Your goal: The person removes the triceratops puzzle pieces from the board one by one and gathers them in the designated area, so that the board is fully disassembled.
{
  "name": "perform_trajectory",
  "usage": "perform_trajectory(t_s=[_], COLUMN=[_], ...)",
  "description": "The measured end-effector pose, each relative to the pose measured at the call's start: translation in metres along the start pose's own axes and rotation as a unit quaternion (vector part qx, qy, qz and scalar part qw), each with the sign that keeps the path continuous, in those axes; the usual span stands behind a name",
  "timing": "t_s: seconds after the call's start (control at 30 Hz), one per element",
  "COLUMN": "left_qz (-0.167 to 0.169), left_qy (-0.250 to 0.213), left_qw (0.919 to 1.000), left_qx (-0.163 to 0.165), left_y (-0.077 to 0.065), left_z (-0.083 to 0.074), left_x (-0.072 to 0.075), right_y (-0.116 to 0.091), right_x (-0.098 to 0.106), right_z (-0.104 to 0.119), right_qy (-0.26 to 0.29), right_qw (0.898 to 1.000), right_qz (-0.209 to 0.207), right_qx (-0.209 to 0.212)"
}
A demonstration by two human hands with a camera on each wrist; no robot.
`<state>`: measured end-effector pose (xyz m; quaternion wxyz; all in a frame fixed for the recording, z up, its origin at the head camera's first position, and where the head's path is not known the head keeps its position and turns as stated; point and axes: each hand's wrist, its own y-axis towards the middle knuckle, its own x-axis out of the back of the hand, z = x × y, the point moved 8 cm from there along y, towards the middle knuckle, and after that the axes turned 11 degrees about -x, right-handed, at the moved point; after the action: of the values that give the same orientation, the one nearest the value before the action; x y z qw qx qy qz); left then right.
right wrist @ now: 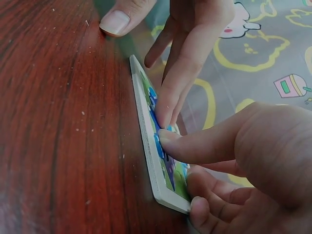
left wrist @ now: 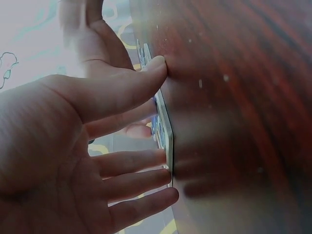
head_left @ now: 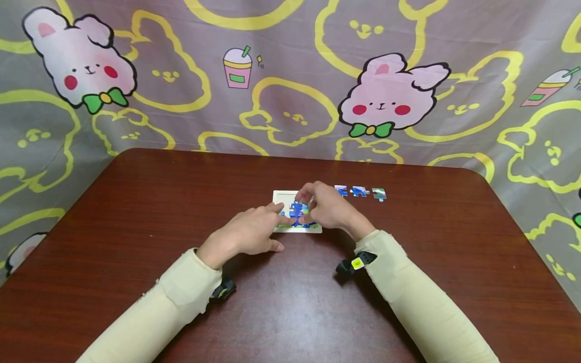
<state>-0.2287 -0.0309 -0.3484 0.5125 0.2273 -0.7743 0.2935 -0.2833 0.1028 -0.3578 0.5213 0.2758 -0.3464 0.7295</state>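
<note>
A small jigsaw puzzle board (head_left: 297,230) with a pale frame lies flat on the table, partly filled with blue, purple and green picture pieces. From the left, my left hand (head_left: 254,229) reaches over it, fingers extended, its index fingertip pressing on the pieces near the middle. The left thumb (left wrist: 141,87) stays off the board, close to the tabletop. At the board's right side, my right hand (head_left: 329,206) has its thumb (right wrist: 190,146) down on a blue puzzle piece (head_left: 298,207) and its index finger bent round the far side. Its other fingers curl beside the frame.
Three loose puzzle pieces lie in a row beyond the right hand: a blue one (head_left: 341,190), another blue one (head_left: 359,191) and a green one (head_left: 379,193). The brown table (head_left: 290,302) ends at a patterned curtain (head_left: 290,75) behind.
</note>
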Motion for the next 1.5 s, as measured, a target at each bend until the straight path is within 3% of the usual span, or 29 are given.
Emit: perform_trajectory(t_s=[0.67, 1.5], left_qz=[-0.001, 0.003], left_qy=[0.003, 0.002], left_qw=[1.0000, 1.0000], left_qx=[-0.004, 0.004], left_y=[0.000, 0.000], left_z=[0.000, 0.000], left_x=[0.000, 0.000], right_y=[-0.002, 0.003], right_x=[0.001, 0.005], right_z=[-0.002, -0.010], right_qy=[0.044, 0.056], right_qw=[0.999, 0.998], right_qz=[-0.006, 0.021], right_qx=[0.025, 0.010])
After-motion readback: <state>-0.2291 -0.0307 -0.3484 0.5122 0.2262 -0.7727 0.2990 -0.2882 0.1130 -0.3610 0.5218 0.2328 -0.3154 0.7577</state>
